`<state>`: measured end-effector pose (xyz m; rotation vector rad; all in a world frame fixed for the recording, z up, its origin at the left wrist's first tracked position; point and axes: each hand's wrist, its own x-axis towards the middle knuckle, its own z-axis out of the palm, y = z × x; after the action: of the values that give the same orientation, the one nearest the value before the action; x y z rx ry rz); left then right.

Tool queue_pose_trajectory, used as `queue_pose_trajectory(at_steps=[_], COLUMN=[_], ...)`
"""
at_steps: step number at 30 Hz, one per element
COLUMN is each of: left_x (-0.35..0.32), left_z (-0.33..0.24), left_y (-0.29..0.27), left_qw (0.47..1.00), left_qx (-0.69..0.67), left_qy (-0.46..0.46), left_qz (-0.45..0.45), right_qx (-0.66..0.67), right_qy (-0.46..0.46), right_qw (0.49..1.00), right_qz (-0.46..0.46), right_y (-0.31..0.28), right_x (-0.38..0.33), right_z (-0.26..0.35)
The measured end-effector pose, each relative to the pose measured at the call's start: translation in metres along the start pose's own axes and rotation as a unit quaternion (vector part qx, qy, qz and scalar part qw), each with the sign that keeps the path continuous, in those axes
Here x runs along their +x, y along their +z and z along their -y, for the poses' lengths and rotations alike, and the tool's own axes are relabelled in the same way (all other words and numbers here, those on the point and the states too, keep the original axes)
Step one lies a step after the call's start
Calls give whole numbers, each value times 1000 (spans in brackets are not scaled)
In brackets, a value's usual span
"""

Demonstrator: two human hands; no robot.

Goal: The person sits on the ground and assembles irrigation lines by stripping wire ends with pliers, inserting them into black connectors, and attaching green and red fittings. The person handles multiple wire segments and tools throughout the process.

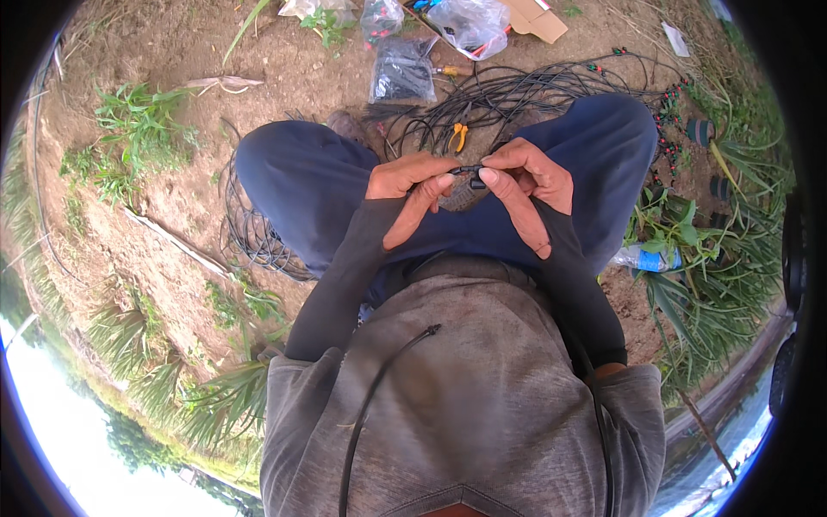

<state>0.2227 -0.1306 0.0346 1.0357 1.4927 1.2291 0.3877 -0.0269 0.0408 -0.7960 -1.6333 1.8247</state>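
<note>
Soil surrounds a person seen from above, knees spread in blue trousers. Over the gap between the knees, the left hand pinches one end of a small black piece between thumb and forefinger. The right hand pinches the other end the same way. The hands are close together, a narrow space between their fingertips. What kind of piece it is cannot be told at this size.

Just past the hands lie pliers with orange-yellow handles, near a tangle of black tubing. Farther off are a bag of dark contents, a clear bag and cardboard. Beside the right leg, a bottle lies against green plants. Over the grey shirt runs a black tube, its tip on the belly.
</note>
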Motion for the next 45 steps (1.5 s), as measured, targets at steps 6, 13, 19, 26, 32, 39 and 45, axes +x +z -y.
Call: queue_pose_trajectory(at_steps=[6,13,19,26,32,39,45], left_x=[-1,-2,-2,-7,-10,-13,-12], left_z=[2,4,16,22,26,27,22], left_y=[-2,-3,-8,0,7,12,10], left_qw=[1000,999,993,977,922,909,985], left_qx=[3,42,77,131,265,299,162], left_qy=[9,30,85,170,278,285,58], left_qz=[-5,8,35,-15,-41,-56,-17], right_qx=[-37,-91,-232,-117,0,157,-76], right_qy=[52,32,-128,82,265,351,69], right_qw=[998,994,954,985,960,920,993], right_qz=[23,52,140,97,90,79,60], right_y=[-3,-7,-14,-8,-10,-21,-17], right_x=[2,2,9,-2,-6,-13,-22], right_z=[6,4,8,5,4,-21,-11])
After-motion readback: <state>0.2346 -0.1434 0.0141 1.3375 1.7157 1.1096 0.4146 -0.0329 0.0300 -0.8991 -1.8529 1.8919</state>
